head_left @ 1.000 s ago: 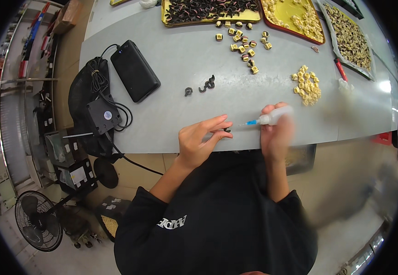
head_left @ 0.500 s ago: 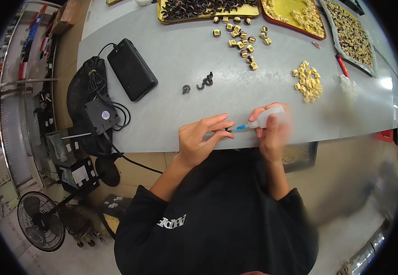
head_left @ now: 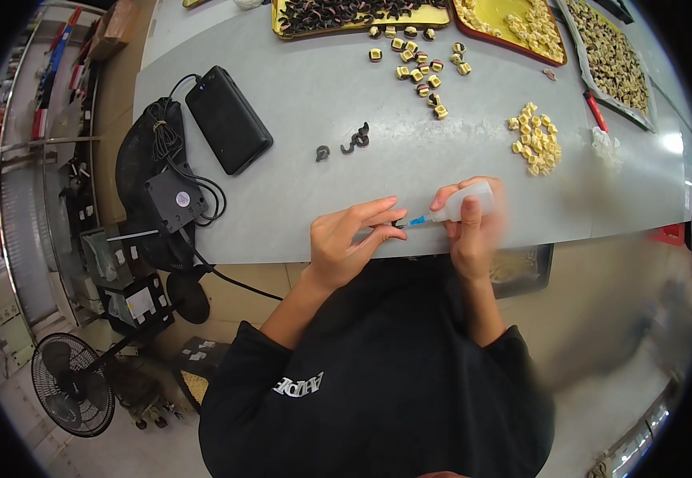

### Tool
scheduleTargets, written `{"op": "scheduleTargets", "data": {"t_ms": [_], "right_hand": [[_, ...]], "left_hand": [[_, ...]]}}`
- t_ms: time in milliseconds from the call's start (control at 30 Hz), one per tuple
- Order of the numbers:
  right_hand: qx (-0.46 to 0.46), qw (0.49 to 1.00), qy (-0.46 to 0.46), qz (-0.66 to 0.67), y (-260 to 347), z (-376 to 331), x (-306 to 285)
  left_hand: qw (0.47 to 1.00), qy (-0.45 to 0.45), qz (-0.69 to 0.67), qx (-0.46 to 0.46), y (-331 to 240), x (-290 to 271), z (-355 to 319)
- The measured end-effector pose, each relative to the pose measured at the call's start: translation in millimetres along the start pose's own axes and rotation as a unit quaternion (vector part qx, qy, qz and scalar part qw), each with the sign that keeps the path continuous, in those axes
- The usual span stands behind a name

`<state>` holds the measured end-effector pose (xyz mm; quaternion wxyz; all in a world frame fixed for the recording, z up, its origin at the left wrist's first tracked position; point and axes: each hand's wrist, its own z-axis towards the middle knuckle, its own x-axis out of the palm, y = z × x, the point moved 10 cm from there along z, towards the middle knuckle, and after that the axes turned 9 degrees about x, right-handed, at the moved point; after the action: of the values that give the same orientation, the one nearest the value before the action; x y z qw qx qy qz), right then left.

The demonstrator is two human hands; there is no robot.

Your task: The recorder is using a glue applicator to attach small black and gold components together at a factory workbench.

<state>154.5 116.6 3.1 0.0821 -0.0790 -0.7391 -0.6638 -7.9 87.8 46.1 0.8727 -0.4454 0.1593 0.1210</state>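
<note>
My left hand [head_left: 338,245] is closed, its thumb and fingertips pinching a small black curved piece [head_left: 397,225] that they partly hide. A translucent white squeeze bottle [head_left: 467,202] is gripped in my right hand [head_left: 468,243]. Its blue needle tip [head_left: 417,221] points left and reaches the black piece, or nearly so; I cannot tell if they touch. Beyond my left hand lie a few loose black curved pieces [head_left: 359,142]. Small cream-coloured pieces [head_left: 539,145] form a pile past my right hand. Farther off are several joined dark and cream pieces [head_left: 417,75].
A yellow tray [head_left: 314,34] of dark pieces and a red-rimmed tray [head_left: 513,52] of cream pieces stand at the back. Left are a black rectangular device [head_left: 229,119] and a cabled black unit [head_left: 172,199]. A red pen [head_left: 596,111] lies right. A fan [head_left: 71,384] stands lower left.
</note>
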Motion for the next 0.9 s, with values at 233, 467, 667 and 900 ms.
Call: {"op": "scheduleTargets", "data": {"t_ms": [233,467,667,900], "right_hand": [[-0.004,1.000,-0.012,-0.006,1.0,-0.3,-4.4],[-0.018,0.999,-0.023,0.017,1.3,-0.7,-6.0],[-0.033,0.999,-0.023,0.004,4.2,-2.3,-3.3],[-0.039,0.999,-0.019,-0.015,6.0,-3.4,-0.3]], "left_hand": [[1.000,0.005,-0.001,-0.002,-0.1,0.0,-0.1],[1.000,0.014,-0.004,-0.010,0.8,0.8,0.3],[1.000,0.013,-0.012,-0.021,3.6,1.9,-0.7],[1.000,0.014,-0.010,-0.020,3.7,2.4,-0.6]]}}
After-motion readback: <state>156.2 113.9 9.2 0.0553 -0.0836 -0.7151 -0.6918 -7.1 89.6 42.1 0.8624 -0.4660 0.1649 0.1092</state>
